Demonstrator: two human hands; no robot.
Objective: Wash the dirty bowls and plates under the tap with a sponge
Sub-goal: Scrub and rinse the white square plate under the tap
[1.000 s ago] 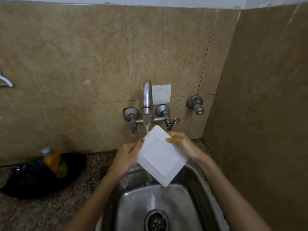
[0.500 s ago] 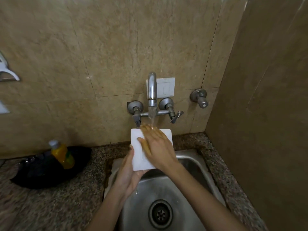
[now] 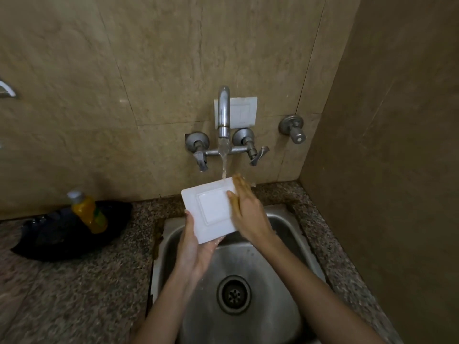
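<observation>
A white square plate point(image 3: 210, 211) is held above the steel sink point(image 3: 295, 234), just under the running tap point(image 3: 223, 112). My left hand point(image 3: 196, 247) grips the plate from below at its near left edge. My right hand point(image 3: 244, 211) lies flat with straight fingers on the plate's right side, where the water stream lands on its fingertips. No sponge is visible.
A black bag point(image 3: 62, 234) with an orange bottle point(image 3: 88, 213) on it lies on the granite counter point(image 3: 74, 294) at left. A wall valve point(image 3: 293, 129) sits right of the tap. The drain point(image 3: 233, 294) is in the sink's middle. A side wall stands close on the right.
My right hand slid from the middle of the plate to its right edge. The plate turned flatter, showing more of its face, and the left hand shifted under its near corner.
</observation>
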